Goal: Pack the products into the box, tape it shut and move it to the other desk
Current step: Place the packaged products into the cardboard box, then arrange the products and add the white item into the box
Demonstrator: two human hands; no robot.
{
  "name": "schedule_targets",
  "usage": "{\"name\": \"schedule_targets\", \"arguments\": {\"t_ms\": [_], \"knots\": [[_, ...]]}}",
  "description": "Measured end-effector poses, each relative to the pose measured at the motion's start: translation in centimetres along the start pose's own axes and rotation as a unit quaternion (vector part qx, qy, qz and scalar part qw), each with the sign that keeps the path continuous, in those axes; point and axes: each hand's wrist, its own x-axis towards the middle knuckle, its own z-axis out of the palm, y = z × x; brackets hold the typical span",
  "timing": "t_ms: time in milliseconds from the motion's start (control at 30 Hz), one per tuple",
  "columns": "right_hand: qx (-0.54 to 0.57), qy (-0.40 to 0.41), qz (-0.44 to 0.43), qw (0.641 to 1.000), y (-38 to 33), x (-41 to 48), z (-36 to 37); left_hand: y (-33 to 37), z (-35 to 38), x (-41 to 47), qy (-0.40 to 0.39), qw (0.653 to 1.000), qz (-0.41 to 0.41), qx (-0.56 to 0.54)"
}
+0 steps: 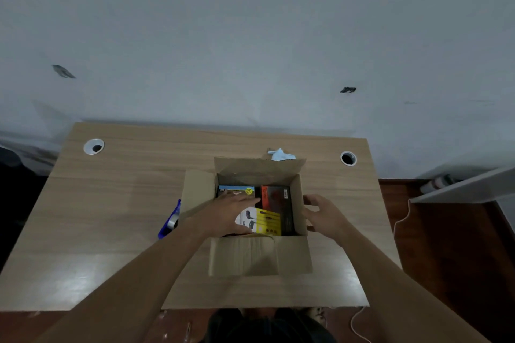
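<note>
An open cardboard box [259, 256] stands on the wooden desk [117, 203] with its flaps spread out. Inside lie a blue-topped product pack [237, 190], a black and red pack [276, 196] and a yellow and white earphone pack [264, 221]. My left hand [231, 211] reaches into the box, palm down, fingers spread over the packs and touching the earphone pack. My right hand [323, 213] is at the box's right wall with fingers apart, resting against the wall's outer side.
A blue tape dispenser [170, 220] lies just left of the box. A pale blue object [280, 154] sits behind the box's far flap. Two cable holes [94, 146] [348, 158] mark the desk's far corners. A white shelf edge [462, 186] juts in at the right.
</note>
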Motion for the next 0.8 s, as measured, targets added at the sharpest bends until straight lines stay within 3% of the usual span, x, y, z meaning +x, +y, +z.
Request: {"name": "schedule_targets", "arguments": {"t_ms": [100,233,367,433,633,800], "knots": [[-0.038,0.015,0.006,0.999,-0.1,0.6,-0.7,0.3,-0.3,-0.2,0.052,0.998,-0.007,-0.024],[-0.106,0.057,-0.025,0.992,-0.8,2.3,-2.5,0.1,-1.3,-0.4,0.215,0.976,0.02,-0.013],[-0.136,0.078,-0.064,0.986,-2.9,4.7,-3.8,-1.4,-1.2,-1.2,0.305,0.952,-0.031,0.005],[-0.153,0.087,-0.079,0.981,-3.7,6.2,-4.3,-2.1,-0.8,-1.8,0.304,0.949,-0.08,0.028],[-0.193,0.061,-0.087,0.976,-5.0,12.3,-4.6,-3.7,1.2,-2.1,0.203,0.962,-0.182,0.022],[-0.267,0.017,-0.103,0.958,-6.3,15.5,-3.6,-3.7,1.6,-1.2,0.262,0.957,-0.126,-0.019]]}}
